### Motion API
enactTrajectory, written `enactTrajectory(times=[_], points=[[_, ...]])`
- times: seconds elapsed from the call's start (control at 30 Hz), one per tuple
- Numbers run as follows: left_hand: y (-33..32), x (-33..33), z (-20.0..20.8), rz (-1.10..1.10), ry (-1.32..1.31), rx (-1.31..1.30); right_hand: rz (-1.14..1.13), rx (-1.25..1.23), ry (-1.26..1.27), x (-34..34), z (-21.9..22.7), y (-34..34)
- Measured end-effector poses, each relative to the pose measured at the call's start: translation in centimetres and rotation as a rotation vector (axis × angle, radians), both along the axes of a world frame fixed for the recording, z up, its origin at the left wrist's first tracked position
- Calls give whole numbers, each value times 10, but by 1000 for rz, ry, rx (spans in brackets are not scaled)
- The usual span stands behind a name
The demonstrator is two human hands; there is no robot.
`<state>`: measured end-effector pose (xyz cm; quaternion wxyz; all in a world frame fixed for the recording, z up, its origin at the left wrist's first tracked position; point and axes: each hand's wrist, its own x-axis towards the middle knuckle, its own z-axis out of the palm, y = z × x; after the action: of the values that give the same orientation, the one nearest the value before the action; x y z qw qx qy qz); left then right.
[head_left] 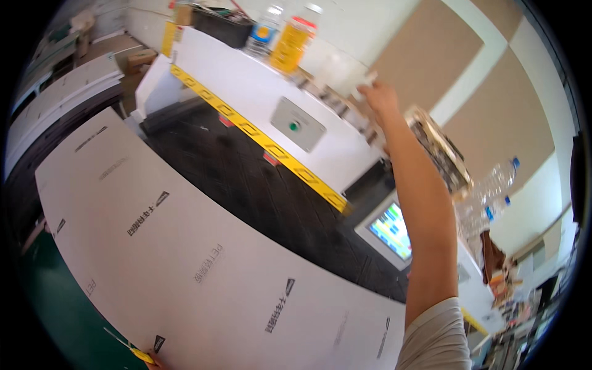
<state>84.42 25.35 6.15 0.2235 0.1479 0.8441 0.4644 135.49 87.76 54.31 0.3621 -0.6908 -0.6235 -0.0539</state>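
My right hand [380, 100] reaches far out over the white machine [228, 74], close to a row of small grey blocks [336, 102] along its top. Its fingers are drawn together at a small whitish thing, too blurred to name. At the lower edge, a sliver of my left hand [154, 364] shows beside a yellow-handled tool [143, 356] with a thin, light shaft; most of that hand is cut off. A large white board [185, 246] with printed marks spreads across the foreground, between the tool and the machine's dark bed.
A yellow strip [246, 126] runs along the machine front, below a grey plate with a green button [294, 126]. A lit screen [391, 229] sits beside my right arm. Bottles [295, 43] and a black bin [222, 28] stand on top. Stacked boards [61, 92] lie left.
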Motion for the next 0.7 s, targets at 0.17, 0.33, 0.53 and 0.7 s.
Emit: enactTrajectory(times=[0.17, 0.33, 0.53, 0.7], points=[[-18, -19, -13, -30, 113, -4, 449, -196, 375, -35, 11, -190], [-14, -15, -16, -163, 375, -267, 369, -379, 342, 27, -21, -433], [12, -1, -11, -189, 541, -290, -43, -503, 656, 210, -105, -694], [-26, 62, -9, -324, 540, -160, -472, -366, 780, 396, -198, -863]])
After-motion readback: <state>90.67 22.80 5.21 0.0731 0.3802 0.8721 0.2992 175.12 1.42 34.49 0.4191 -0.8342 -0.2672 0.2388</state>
